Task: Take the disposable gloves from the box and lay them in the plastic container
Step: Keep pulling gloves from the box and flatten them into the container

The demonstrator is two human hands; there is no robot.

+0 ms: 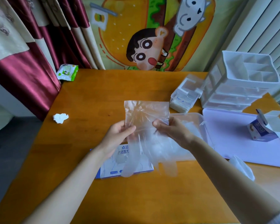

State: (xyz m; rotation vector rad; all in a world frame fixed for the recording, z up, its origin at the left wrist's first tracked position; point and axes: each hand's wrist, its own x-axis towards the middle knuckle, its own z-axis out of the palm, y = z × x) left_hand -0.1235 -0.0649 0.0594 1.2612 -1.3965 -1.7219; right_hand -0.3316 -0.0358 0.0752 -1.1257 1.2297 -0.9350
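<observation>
A clear disposable glove (146, 117) hangs spread between both hands above the wooden table, cuff up and fingers dangling. My left hand (120, 135) pinches its left edge and my right hand (171, 130) pinches its right edge. Below it lies the white and blue glove box (110, 167), flat on the table and partly hidden by the glove. The clear plastic container (196, 116) sits just right of my right hand, with a heap of clear gloves (189, 128) inside; its lilac lid (241, 143) lies open to the right.
A crumpled tissue (60, 118) and a wet-wipe pack (67, 72) lie at the left. White drawer organisers (242, 84) and a small clear drawer unit (186, 94) stand at the back right. A small open carton (262, 128) rests on the lid.
</observation>
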